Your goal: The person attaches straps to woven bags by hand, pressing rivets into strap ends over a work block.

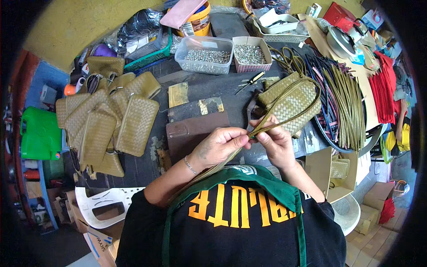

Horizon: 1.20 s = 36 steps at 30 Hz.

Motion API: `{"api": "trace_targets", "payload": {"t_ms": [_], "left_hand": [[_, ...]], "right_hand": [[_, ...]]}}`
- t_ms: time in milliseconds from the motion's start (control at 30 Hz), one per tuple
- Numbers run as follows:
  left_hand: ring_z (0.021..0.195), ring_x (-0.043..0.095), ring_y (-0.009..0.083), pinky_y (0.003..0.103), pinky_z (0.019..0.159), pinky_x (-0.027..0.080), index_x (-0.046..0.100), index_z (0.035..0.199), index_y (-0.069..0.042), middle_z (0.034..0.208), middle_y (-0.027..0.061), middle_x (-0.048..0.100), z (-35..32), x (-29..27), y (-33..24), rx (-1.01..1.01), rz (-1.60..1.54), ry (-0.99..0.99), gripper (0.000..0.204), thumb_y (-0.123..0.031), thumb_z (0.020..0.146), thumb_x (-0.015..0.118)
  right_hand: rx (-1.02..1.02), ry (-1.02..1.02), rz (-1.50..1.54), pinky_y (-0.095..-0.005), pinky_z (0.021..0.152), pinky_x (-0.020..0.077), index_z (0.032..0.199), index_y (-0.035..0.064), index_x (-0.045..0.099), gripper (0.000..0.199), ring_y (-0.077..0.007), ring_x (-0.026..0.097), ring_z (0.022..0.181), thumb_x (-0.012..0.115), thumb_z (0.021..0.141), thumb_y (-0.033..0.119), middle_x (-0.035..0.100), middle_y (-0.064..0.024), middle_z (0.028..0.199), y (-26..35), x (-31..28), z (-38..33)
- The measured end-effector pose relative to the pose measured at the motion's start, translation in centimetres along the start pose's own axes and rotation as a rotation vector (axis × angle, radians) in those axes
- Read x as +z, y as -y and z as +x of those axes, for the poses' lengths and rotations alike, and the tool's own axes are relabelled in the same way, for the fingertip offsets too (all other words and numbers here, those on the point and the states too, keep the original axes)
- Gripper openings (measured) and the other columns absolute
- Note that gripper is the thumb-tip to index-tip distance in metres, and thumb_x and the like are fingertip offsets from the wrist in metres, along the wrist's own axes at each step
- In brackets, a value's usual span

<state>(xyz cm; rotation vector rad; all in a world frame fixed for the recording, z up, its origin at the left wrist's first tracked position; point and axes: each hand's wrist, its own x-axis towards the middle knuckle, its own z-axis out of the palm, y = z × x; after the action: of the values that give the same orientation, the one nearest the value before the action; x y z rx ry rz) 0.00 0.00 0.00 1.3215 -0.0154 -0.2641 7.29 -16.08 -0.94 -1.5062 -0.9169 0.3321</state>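
My left hand pinches a bundle of thin olive leather straps between thumb and fingers. My right hand closes on the same straps just beside it, with the thumb on top. From my fingers the straps run up in a long loop over an olive woven pouch on the table. Their other ends trail down past my left wrist toward the apron. The exact spot between my fingertips is too small to make out.
Several olive woven pouches are piled at left. A screwdriver lies at the middle, near a clear tub and a small box of metal bits. Many loose straps fill a round tray at right. An open cardboard box stands near right.
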Motion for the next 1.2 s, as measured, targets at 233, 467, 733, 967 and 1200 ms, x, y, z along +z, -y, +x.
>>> {"api": "trace_targets", "payload": {"t_ms": [233,467,733,967,1200], "left_hand": [[0.066,0.046,0.0042,0.020,0.058,0.039,0.057,0.086,0.002,0.072,0.0006,0.055,0.3,0.2,0.0,0.153,0.219,-0.071,0.022,-0.018,0.085,0.047],[0.095,0.048,0.0176,0.027,0.080,0.038,0.053,0.098,0.003,0.104,0.0123,0.051,-0.6,-0.3,-0.8,0.288,0.576,-0.075,0.020,-0.008,0.081,0.050],[0.106,0.043,0.0180,0.032,0.091,0.031,0.045,0.112,0.003,0.111,0.0095,0.049,-1.4,-4.5,-2.6,0.232,0.372,-0.134,0.045,-0.033,0.084,0.046],[0.087,0.052,0.0108,0.023,0.078,0.043,0.049,0.105,0.005,0.095,0.0074,0.055,2.6,-2.6,-1.3,-0.028,0.278,-0.035,0.031,-0.009,0.079,0.055],[0.082,0.054,0.0103,0.023,0.071,0.045,0.051,0.098,0.004,0.091,0.0072,0.055,3.4,-0.6,-0.6,0.121,0.217,-0.081,0.024,-0.005,0.077,0.056]], "right_hand": [[0.078,-0.111,0.455,-0.0226,0.064,0.0447,0.089,-0.0029,0.049,0.011,-0.0118,0.052,0.073,0.048,0.083,0.007,0.048,-0.0053,0.086,0.4,0.9,0.4],[-0.038,-0.178,0.003,-0.0306,0.075,0.0390,0.086,-0.0018,0.051,0.012,-0.0210,0.049,0.083,0.054,0.076,0.004,0.050,-0.0107,0.085,0.7,1.9,-0.6],[0.208,-0.245,0.412,-0.0275,0.077,0.0386,0.087,-0.0047,0.055,0.017,-0.0157,0.053,0.083,0.053,0.078,0.010,0.059,-0.0102,0.084,1.7,-0.7,1.3],[0.491,-0.223,0.774,-0.0196,0.060,0.0376,0.079,0.0035,0.056,0.014,-0.0060,0.048,0.061,0.056,0.079,0.017,0.054,0.0012,0.065,-0.6,-1.0,3.6],[0.536,-0.241,0.935,-0.0193,0.057,0.0348,0.080,0.0065,0.057,0.019,-0.0059,0.046,0.058,0.056,0.079,0.025,0.052,0.0032,0.064,-1.8,-1.6,3.6]]}}
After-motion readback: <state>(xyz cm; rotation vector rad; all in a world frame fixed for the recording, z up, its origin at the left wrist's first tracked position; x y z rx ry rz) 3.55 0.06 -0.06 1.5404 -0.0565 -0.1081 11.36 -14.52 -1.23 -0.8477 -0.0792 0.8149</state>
